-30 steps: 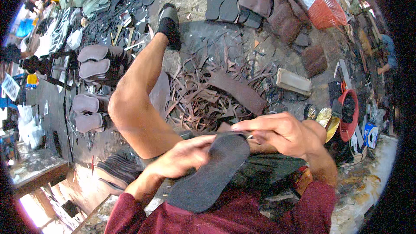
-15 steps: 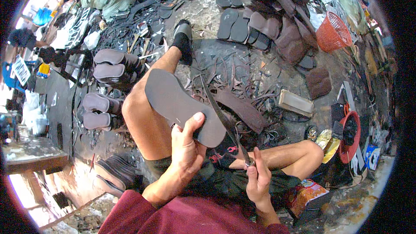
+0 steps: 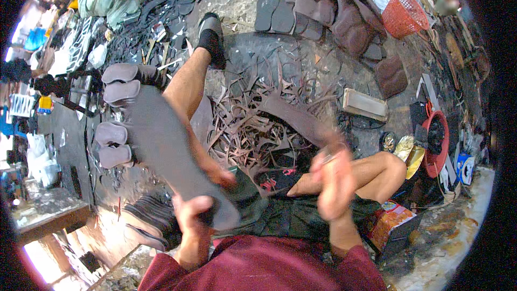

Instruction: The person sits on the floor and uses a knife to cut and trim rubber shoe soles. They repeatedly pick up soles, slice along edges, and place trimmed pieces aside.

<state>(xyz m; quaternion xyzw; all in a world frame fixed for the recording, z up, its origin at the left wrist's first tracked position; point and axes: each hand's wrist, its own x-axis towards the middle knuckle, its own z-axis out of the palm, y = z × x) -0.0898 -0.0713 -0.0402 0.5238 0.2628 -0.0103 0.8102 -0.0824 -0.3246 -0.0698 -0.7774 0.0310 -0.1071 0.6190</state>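
Note:
My left hand (image 3: 191, 213) is closed on the near end of a grey shoe sole (image 3: 169, 143), thumb on top. The sole slants up and left across my leg, slightly blurred. My right hand (image 3: 335, 186) is raised over my bent leg, smeared by motion and curled around the handle end of the knife seen half a second ago; its blade is too blurred to make out. A dark brown strip of sheet (image 3: 293, 118) lies just beyond it, among a heap of thin curved offcuts (image 3: 247, 124).
Stacked soles (image 3: 121, 91) stand at the left, with more (image 3: 145, 218) nearer me. Other sole pieces (image 3: 274, 13) lie at the far side. At the right are a red basket (image 3: 406, 13), a pale rectangular block (image 3: 365, 103) and a red bowl (image 3: 442, 148).
My left hand has moved left and nearer to me, turning the sole more upright. My right hand has risen to the right, and the knife blade no longer shows clearly. The offcut heap is more exposed.

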